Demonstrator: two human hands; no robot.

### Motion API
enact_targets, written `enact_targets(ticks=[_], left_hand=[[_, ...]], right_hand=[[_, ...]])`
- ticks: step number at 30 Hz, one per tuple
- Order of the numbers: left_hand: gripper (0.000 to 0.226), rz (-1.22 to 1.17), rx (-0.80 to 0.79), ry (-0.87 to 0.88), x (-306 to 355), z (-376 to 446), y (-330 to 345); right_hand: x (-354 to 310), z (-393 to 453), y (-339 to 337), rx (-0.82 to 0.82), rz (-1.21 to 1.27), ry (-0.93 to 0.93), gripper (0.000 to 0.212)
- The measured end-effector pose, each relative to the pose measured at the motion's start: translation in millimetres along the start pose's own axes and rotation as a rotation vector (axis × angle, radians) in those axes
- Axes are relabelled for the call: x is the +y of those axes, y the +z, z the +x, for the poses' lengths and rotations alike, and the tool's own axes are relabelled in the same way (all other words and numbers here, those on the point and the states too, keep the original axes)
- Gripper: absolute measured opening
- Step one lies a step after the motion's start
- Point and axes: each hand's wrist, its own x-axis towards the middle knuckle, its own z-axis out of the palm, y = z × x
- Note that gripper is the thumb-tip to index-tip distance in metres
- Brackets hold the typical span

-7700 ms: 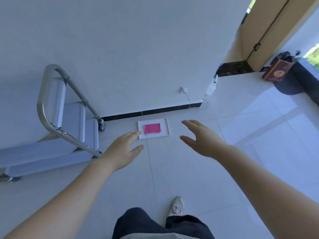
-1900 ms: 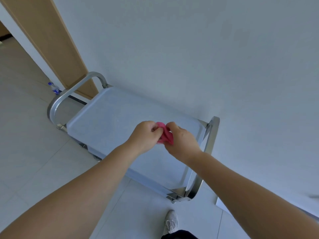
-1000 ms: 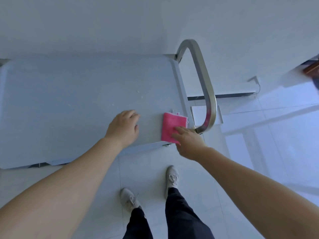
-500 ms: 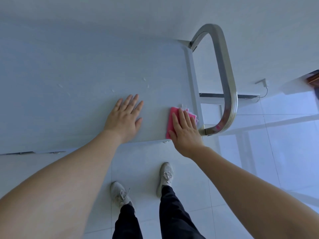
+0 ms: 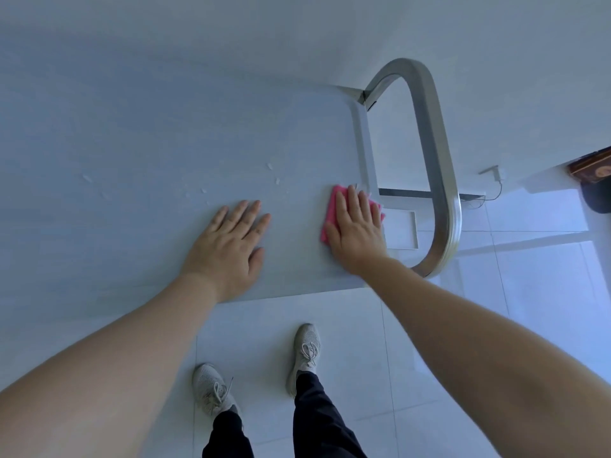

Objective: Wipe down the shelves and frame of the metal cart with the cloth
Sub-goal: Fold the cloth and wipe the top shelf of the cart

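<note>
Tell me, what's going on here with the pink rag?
A person is wiping the top shelf of a metal cart. The right hand presses flat on a pink cloth near the shelf's right edge, beside the cart's steel handle. The left hand rests flat on the shelf, apart from the cloth. A few pale specks lie on the shelf.

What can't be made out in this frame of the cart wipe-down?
1. Pink cloth: mostly covered by the right hand pressing flat on it; its full outline is hidden in the head view.
2. Lower shelves and wheels: hidden under the cart's top shelf.
3. Top shelf's left end: cut off by the frame edge.
4. Small pale flecks on the shelf: too small to identify.
</note>
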Motion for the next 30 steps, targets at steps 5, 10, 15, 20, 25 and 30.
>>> enact_targets(ticks=[5, 10, 15, 20, 25, 30], left_hand=[[0.062, 0.001, 0.002, 0.012, -1, 0, 2], [0.061, 0.000, 0.005, 0.015, -2, 0, 4], [0.061, 0.011, 0.005, 0.000, -2, 1, 5], [0.061, 0.002, 0.003, -0.002, -2, 0, 2], [0.060, -0.025, 0.008, -0.010, -1, 0, 2], [0.062, -0.029, -0.010, -0.011, -3, -1, -3]], right_hand=[[12, 71, -16, 0.052, -0.001, 0.085, 0.064], [4, 124, -24, 0.086, 0.004, 0.107, 0.063], [-6, 113, -20, 0.111, 0.025, 0.061, 0.062], [-32, 42, -7, 0.072, 0.033, -0.141, 0.062], [-45, -35, 6, -0.022, 0.018, -0.253, 0.064], [-48, -61, 14, -0.045, 0.032, -0.264, 0.059]])
